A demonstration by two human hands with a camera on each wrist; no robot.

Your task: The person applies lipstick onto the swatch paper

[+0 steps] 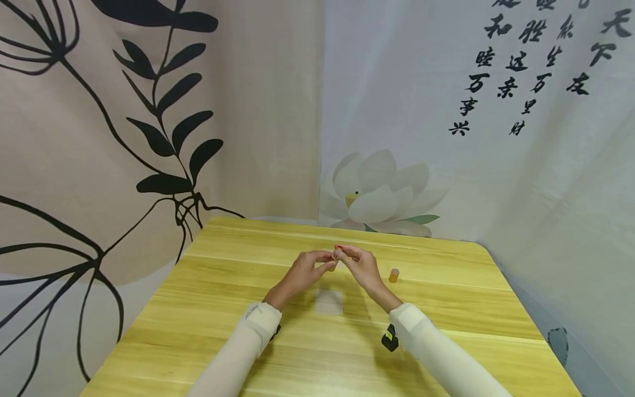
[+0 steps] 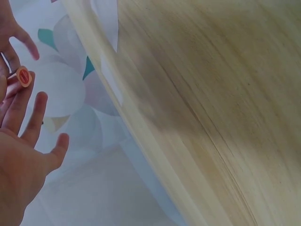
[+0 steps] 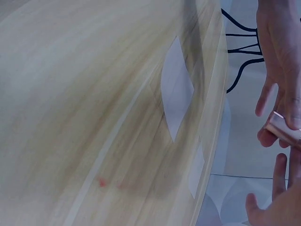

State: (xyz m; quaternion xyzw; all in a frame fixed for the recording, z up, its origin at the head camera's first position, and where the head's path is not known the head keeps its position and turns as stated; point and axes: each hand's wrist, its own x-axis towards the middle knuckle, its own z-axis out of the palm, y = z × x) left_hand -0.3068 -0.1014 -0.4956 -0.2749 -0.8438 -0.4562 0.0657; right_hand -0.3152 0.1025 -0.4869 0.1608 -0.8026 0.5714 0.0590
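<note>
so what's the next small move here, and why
Perhaps lower the small red-ended piece onto the nearer white square: the left hand and right hand have it between them, its red end looks like a stamp face, and the square lies uncovered.

the left hand [image 2: 21,160] comes in at the lower left, two of its fingers sticking out apart from the rest, and the right hand [image 2: 7,30] drops in from the corner above; where their fingers meet i see a small stamp [image 2: 23,76] held, its red printed face turned outward; the wooden table [image 2: 216,155] takes up the right, edge running aslant, two bits of white paper [image 2: 107,21] along it and a soft shadow nearby; past the edge, a cloth [image 2: 56,89] shows pale petals and green leaves
</note>
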